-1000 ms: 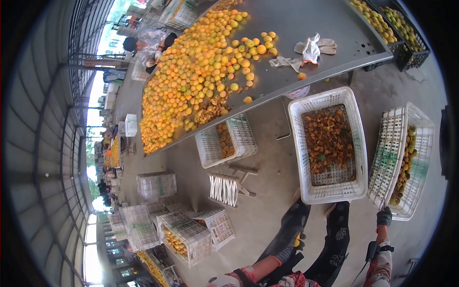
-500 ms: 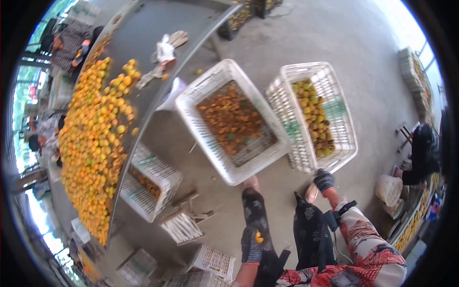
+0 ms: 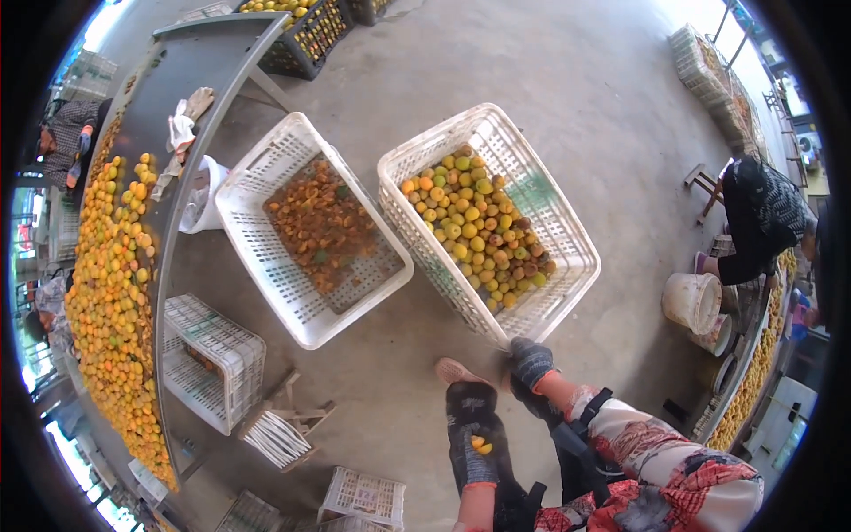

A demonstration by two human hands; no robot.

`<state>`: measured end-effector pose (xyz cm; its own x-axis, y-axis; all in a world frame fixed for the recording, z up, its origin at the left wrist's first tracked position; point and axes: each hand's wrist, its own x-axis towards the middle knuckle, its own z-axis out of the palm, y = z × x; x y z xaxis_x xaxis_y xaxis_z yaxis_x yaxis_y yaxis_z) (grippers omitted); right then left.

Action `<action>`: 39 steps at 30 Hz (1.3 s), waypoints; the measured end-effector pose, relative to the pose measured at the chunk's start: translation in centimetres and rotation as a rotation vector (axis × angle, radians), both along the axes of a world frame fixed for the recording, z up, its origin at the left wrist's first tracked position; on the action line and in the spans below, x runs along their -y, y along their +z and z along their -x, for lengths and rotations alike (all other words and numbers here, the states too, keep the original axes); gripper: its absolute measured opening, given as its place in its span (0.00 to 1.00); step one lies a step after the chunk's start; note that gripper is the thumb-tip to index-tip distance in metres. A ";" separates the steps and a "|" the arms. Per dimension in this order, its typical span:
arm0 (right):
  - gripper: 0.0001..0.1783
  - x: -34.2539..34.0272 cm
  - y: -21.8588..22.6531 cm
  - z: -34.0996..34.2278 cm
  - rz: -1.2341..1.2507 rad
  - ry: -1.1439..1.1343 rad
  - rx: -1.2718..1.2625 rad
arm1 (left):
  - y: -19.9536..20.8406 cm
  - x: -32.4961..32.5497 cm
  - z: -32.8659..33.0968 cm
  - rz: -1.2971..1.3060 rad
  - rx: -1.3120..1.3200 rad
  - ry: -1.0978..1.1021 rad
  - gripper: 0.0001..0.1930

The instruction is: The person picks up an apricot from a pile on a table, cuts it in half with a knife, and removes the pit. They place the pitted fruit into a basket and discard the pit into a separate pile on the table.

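Here, the right hand (image 3: 532,362) grips the right crate (image 3: 541,199) at its near corner, maybe because it's easy to grab. The left hand (image 3: 467,457), near, has fingers curled round orange fruit (image 3: 480,445).

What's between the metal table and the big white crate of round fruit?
The head view shows another white crate, holding brownish pieces, and, closer to the table, a white bucket.

A grey concrete floor (image 3: 612,80), lightly stained, spread across the room. A grey metal table (image 3: 202,49) stood along the left, a wooden stool (image 3: 277,438) with white strapping near its lower end, while bright daylight (image 3: 688,12) showed at the upper right.
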<state>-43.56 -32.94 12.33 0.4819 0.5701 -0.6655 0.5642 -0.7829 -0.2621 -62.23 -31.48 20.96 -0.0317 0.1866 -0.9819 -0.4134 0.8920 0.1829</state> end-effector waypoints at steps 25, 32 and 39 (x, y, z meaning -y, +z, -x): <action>0.17 -19.9 -4.8 -24.0 -0.504 0.256 0.170 | -17.5 3.7 -12.9 0.030 0.090 0.004 0.13; 0.21 -35.6 -17.2 -40.3 -0.688 0.607 0.178 | -25.0 5.2 -26.9 0.117 -0.024 0.457 0.13; 0.19 -39.8 -20.9 -42.0 -0.318 0.629 -0.016 | -26.6 3.9 -30.4 0.120 -0.130 0.595 0.13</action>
<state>-1.60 6.87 -8.61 -0.0116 0.9053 -0.4247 0.8790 -0.1932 -0.4359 -31.80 -35.35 -5.63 -0.2170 -0.0115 -0.9761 -0.8271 0.5333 0.1776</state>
